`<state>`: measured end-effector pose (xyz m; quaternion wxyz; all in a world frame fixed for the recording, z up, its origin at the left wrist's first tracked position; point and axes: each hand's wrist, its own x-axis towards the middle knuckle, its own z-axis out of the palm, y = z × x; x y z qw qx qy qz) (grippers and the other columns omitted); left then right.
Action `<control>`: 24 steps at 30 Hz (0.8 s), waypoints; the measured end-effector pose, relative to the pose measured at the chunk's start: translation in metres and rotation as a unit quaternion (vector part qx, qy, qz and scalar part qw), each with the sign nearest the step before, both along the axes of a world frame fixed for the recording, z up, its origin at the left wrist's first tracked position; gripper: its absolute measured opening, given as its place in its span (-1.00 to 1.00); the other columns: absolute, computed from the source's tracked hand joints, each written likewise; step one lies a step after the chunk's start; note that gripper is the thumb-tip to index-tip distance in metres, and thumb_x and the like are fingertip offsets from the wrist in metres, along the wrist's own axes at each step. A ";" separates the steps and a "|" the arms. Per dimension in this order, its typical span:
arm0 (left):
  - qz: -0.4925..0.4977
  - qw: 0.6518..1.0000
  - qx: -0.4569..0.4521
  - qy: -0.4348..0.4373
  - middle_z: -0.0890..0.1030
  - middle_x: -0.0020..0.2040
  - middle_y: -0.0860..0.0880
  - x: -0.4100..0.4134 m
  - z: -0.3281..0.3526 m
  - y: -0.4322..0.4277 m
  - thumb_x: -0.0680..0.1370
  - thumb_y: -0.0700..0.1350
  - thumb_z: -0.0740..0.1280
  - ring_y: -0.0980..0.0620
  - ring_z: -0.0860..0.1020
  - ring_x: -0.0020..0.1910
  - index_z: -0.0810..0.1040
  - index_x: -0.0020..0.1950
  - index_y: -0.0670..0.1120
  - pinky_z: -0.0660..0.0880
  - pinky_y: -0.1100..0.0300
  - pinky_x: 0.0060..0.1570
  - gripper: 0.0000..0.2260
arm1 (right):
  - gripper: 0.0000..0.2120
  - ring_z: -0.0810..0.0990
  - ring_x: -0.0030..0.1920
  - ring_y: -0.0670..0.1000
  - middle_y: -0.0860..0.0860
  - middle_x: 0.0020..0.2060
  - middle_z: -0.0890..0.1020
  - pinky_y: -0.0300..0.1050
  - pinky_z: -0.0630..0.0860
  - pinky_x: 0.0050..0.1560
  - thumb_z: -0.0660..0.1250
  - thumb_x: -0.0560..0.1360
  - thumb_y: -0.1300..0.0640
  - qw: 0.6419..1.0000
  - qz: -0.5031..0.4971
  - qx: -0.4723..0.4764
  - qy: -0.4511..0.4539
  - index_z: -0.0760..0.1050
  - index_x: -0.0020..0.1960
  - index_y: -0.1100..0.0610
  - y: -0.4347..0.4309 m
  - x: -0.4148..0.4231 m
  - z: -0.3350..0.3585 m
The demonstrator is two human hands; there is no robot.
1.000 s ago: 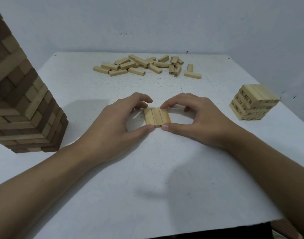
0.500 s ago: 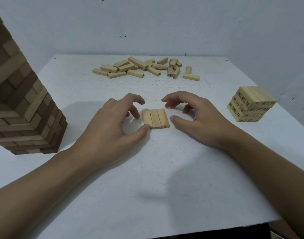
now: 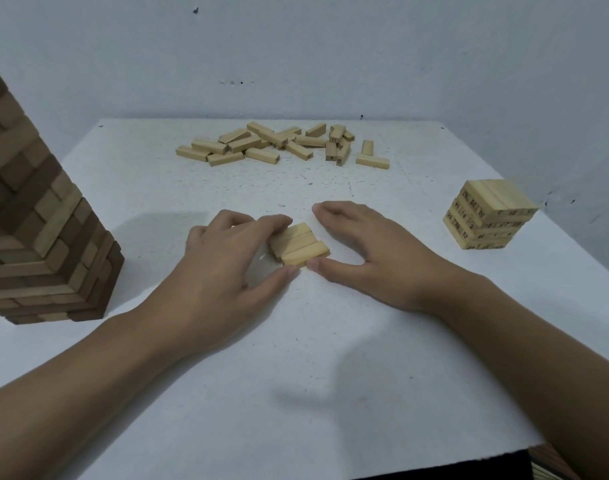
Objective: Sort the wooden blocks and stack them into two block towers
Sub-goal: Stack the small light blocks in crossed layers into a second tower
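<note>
Row of three blocks (image 3: 299,244) at frame centre on bench (image 3: 296,375), lying slantwise. Left hand (image 3: 227,258) pinches row, fingers over top, thumb at near end; likely keeps layer squared as one unit. Right hand (image 3: 372,251) loosely spread, thumb touching near corner as stop. Half second ago row lay straight, both hands off it. Short tower (image 3: 486,216) at right: probable destination.

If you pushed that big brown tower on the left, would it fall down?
Probably, if pushed high: the tall tower rises past the picture's top, made of separate blocks. Pushed low, it might just slide on the white table.
</note>
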<state>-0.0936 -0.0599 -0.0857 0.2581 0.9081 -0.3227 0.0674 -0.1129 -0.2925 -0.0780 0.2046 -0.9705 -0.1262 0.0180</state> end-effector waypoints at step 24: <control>0.011 0.993 0.094 -0.068 0.44 0.51 0.12 -0.004 -0.013 -0.011 0.67 0.13 -0.01 0.02 0.39 0.42 0.47 0.48 0.03 0.25 -0.07 0.25 -0.52 | -0.42 -0.36 0.60 -0.18 -0.19 0.64 -0.24 0.02 -0.29 0.63 -0.22 0.72 -0.14 0.986 0.036 -0.159 0.040 -0.25 0.68 -0.01 0.012 -0.008 -0.004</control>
